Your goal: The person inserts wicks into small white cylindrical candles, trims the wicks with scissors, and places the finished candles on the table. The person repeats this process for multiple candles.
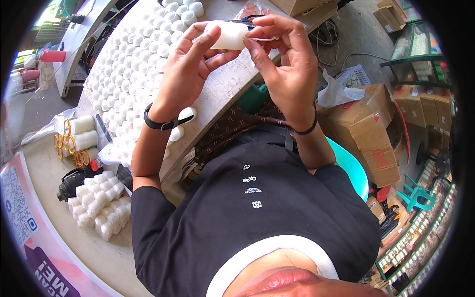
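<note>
My left hand point(190, 59) is wrapped round a smooth white cylinder point(228, 35), held on its side above the table; it looks like a candle or small jar. At the cylinder's right end, my right hand point(284, 54) pinches a thin whitish strip point(264, 38) between thumb and fingers. I cannot tell whether the strip is joined to the cylinder. A dark object, partly hidden, shows just behind the cylinder. Rows of similar white cylinders point(133, 74) stand close together on the table, left of and beyond my left hand.
At left, clear jars with amber rims point(81, 133) lie by a black bottle point(73, 182) and a wrapped stack of white pieces point(101, 203). Cardboard boxes point(366, 133) stand at right, with a teal stool point(415, 193) and green shelving point(420, 62) beyond. The table's edge point(232, 99) runs below my hands.
</note>
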{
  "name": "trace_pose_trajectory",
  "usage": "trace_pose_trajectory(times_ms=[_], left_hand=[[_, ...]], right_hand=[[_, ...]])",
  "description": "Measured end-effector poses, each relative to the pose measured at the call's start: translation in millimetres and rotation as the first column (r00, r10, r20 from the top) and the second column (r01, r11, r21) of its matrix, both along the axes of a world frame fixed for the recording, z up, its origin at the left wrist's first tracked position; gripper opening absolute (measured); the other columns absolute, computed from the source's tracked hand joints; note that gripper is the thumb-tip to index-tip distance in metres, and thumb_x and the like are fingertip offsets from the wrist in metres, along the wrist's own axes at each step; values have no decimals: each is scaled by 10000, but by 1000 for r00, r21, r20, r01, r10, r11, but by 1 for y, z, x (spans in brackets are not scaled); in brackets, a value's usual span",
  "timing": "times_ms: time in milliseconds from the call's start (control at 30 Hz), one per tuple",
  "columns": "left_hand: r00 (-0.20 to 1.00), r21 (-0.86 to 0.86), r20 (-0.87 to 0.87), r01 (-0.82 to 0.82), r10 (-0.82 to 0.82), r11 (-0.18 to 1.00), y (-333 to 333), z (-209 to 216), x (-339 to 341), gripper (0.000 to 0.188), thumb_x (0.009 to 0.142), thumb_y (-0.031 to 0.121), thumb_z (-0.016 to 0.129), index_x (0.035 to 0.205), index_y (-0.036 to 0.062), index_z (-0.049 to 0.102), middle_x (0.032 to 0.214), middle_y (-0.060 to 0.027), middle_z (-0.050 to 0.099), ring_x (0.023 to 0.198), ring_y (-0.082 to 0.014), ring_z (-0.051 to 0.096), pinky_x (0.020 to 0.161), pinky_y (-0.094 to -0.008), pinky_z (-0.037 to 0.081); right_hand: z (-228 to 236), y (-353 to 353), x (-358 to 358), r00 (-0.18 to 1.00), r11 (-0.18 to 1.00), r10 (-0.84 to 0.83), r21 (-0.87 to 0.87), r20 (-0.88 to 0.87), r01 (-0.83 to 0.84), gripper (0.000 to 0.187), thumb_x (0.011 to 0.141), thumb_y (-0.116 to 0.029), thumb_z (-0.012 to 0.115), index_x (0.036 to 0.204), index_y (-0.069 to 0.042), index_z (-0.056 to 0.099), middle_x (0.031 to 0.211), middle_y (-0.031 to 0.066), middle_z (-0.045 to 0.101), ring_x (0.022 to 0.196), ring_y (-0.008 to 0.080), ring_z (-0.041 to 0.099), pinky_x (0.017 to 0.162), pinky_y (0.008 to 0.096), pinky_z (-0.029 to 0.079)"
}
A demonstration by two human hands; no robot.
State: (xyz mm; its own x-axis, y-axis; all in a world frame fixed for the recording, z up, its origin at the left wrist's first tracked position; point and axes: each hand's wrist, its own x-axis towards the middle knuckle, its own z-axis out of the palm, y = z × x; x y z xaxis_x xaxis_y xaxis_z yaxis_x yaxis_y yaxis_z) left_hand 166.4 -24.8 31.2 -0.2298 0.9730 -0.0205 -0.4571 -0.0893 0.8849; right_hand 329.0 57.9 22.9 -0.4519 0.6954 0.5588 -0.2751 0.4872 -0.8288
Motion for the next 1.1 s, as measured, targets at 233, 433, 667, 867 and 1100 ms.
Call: trace_pose_trajectory(times_ms=[233,433,667,867,1100], left_hand=[[998,23,-50,-40,41,999,0,1,1,359,985,263,635,1216,15,515,1172,-159,640,1071,-229,675,954,-351,566],[999,45,-4,-42,42,998,1,0,6,355,985,245,637,1230,23,506,1175,-163,641,1062,-227,677,949,-351,566],[999,44,35,-35,34,998,0,-2,5,370,986,238,633,1254,21,497,1192,-158,631,1065,-231,676,958,-355,561],[999,40,34,-1,-1,999,-2,-1,9,385,990,252,626,1264,15,497,1208,-166,623,1076,-241,673,966,-369,557],[992,6,118,35,-36,999,-3,1,12,396,977,250,644,1267,7,529,1219,-113,624,1114,-209,647,975,-350,539]], right_hand=[[1,-1,5,995,991,-23,-131,-101,9,389,876,78,683,1226,10,527,1046,117,654,992,128,638,869,257,525],[6,-3,1,996,997,-64,-47,-69,61,405,875,79,683,1239,24,514,1064,139,673,994,155,663,872,269,537],[5,-1,10,993,973,47,-222,-111,-71,437,861,72,709,1239,30,493,1039,167,709,1022,189,679,941,299,545],[-8,4,10,991,957,41,-281,-131,-77,461,828,41,756,1218,31,510,1106,175,692,1041,185,668,952,294,534],[-13,8,5,938,796,186,-515,-293,-319,331,816,23,764,1129,22,654,1116,137,696,1046,174,659,914,289,550]])
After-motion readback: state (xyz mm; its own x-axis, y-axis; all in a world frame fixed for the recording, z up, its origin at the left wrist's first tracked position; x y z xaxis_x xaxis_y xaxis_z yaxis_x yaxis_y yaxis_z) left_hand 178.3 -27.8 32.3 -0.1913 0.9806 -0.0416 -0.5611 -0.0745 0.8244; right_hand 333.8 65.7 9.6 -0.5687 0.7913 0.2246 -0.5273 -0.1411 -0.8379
